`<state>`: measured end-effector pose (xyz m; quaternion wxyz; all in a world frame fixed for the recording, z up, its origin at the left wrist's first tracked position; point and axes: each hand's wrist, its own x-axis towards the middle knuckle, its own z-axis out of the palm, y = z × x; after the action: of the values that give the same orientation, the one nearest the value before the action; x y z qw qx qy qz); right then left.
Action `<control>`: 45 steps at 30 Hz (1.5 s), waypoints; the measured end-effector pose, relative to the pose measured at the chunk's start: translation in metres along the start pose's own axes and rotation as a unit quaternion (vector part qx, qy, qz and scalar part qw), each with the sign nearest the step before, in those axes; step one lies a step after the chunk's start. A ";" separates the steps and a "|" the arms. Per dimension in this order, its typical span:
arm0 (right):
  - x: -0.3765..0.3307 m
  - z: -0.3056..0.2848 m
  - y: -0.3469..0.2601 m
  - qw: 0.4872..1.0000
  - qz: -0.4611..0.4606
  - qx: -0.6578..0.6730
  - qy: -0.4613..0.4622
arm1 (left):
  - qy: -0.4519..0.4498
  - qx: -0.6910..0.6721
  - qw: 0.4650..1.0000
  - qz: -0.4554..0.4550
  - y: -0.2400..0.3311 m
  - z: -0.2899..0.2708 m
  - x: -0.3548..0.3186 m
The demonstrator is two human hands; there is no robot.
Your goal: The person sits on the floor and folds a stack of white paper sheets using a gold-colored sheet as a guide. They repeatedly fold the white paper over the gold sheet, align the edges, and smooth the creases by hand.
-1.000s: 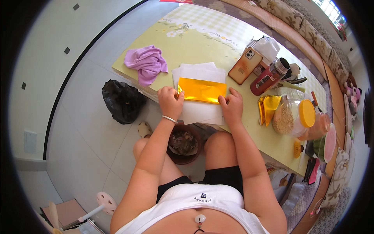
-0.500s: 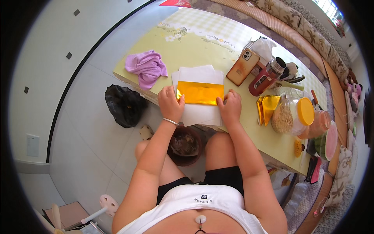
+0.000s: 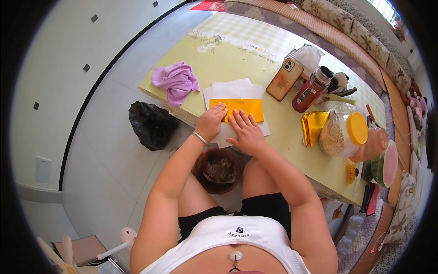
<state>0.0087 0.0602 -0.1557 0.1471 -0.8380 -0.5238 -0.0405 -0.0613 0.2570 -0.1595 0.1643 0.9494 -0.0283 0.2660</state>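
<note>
A folded sheet of shiny gold foil paper (image 3: 252,106) lies on white paper sheets (image 3: 232,88) near the table's front edge. My left hand (image 3: 212,121) rests on the foil's left part, its fingers stretched over the surface. Palm down, my right hand (image 3: 247,133) presses on the middle of the foil's near edge with the fingers spread. Neither hand grips anything; my fingers hide part of the foil. Folded gold foil pieces (image 3: 315,125) stand on the table to the right of my right hand.
A purple cloth (image 3: 177,81) lies left on the table (image 3: 228,64). Rightward are a phone (image 3: 284,78), a red flask (image 3: 311,90), a yellow-lidded jar (image 3: 333,139) and a cut watermelon (image 3: 388,164). Below are a black bag (image 3: 148,125) and a bin (image 3: 216,170).
Both hands have let go of the foil's side edges and moved inward onto it. My right hand has shifted left and flattened; the foil's near corners show less shine.
</note>
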 end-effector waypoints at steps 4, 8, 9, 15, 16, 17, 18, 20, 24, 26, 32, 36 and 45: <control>-0.024 -0.018 0.025 0.998 0.048 0.001 -0.035 | 0.007 -0.008 0.999 -0.035 0.004 -0.011 -0.015; -0.032 -0.036 0.037 0.995 0.077 0.019 -0.054 | -0.003 -0.071 0.996 -0.051 -0.012 -0.009 -0.017; -0.030 -0.038 0.039 0.998 0.064 -0.004 -0.023 | -0.007 -0.048 0.996 -0.072 -0.012 -0.012 -0.008; 0.011 -0.031 0.043 0.974 0.134 0.160 0.085 | -0.139 0.049 0.979 -0.141 -0.028 -0.026 0.040; 0.016 -0.023 0.043 0.952 0.173 0.229 0.108 | -0.179 0.050 0.970 -0.157 -0.023 -0.032 0.050; 0.020 -0.018 0.045 0.923 0.210 0.296 0.131 | -0.218 0.051 0.959 -0.173 -0.019 -0.037 0.062; 0.023 -0.019 0.044 0.891 0.254 0.355 0.124 | -0.256 0.053 0.946 -0.192 -0.018 -0.041 0.067; 0.029 -0.022 0.042 0.811 0.336 0.467 0.106 | -0.189 0.010 0.962 -0.196 -0.031 -0.038 0.059; 0.023 -0.019 0.050 0.687 0.359 0.612 0.155 | -0.115 -0.091 0.944 -0.296 -0.029 -0.028 0.036; 0.021 -0.014 0.058 0.629 0.346 0.675 0.168 | -0.065 -0.194 0.907 -0.369 -0.030 -0.022 0.022; 0.020 -0.018 0.061 0.602 0.351 0.697 0.170 | 0.040 -0.456 0.752 -0.474 0.001 -0.033 0.022; 0.020 -0.033 0.056 0.595 0.356 0.700 0.175 | 0.045 -0.493 0.715 -0.493 0.000 -0.036 0.020; 0.006 -0.031 0.065 0.679 0.375 0.619 0.124 | -0.001 -0.447 0.785 -0.429 -0.015 -0.023 0.005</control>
<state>0.0722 0.0300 -0.1378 0.6983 -0.6696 -0.0484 0.2482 -0.0665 0.2785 -0.1434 0.6673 0.6845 0.2657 0.1248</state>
